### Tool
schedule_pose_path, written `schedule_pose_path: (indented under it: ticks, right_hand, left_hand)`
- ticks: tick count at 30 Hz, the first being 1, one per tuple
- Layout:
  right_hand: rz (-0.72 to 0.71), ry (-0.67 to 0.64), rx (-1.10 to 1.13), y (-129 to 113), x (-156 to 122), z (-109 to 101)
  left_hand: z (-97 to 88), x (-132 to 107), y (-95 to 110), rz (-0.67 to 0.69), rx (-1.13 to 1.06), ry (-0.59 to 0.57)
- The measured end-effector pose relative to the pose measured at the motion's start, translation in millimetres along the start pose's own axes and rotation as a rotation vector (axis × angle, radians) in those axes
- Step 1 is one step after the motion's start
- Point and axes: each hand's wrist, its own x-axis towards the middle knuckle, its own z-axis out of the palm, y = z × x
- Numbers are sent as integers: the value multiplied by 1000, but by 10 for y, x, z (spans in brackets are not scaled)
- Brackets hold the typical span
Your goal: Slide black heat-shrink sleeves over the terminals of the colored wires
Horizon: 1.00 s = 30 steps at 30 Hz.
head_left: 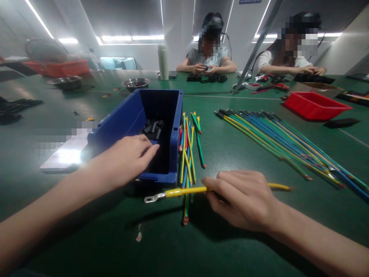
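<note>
My right hand [242, 200] is closed around a yellow cable [190, 190], holding it level above the table. A metal ring lug is on the cable's left end; its other end sticks out past my hand. My left hand [129, 156] reaches over the near left part of a blue bin [175, 150]. Its thumb is stretched out apart from the fingers, whose tips are partly hidden. Short black sleeves [154, 129] lie inside the bin. Beside the bin's right wall lies a loose pile of short cables [190, 150] in yellow, green, blue and red.
Longer cables with black ends [271, 138] fan across the right of the green table [161, 246]. Behind them stand a red tray [319, 105] and a cardboard box [319, 88]. A metal bowl [135, 83] and a bottle [163, 63] stand farther back. Two people work across the table.
</note>
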Motion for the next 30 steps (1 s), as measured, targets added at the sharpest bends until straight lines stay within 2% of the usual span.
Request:
schedule_pose_path:
  ticks: [9, 14, 21, 26, 30]
  right_hand:
    - [0, -16, 19, 9, -16, -5]
    - [-3, -14, 28, 8, -16, 8]
    - [-16, 2, 23, 5, -11, 11]
    - [-15, -7, 34, 13, -13, 12]
    - [-17, 2, 35, 19, -7, 20]
  left_hand:
    - [9, -11, -45, 46, -63, -37]
    - [-28, -19, -66, 143, -109, -42]
    - [-58, -38, -11, 274, -204, -124]
    - [-56, -41, 26, 268, -279, -175]
    - [-70, -61, 33, 278, -346, -168]
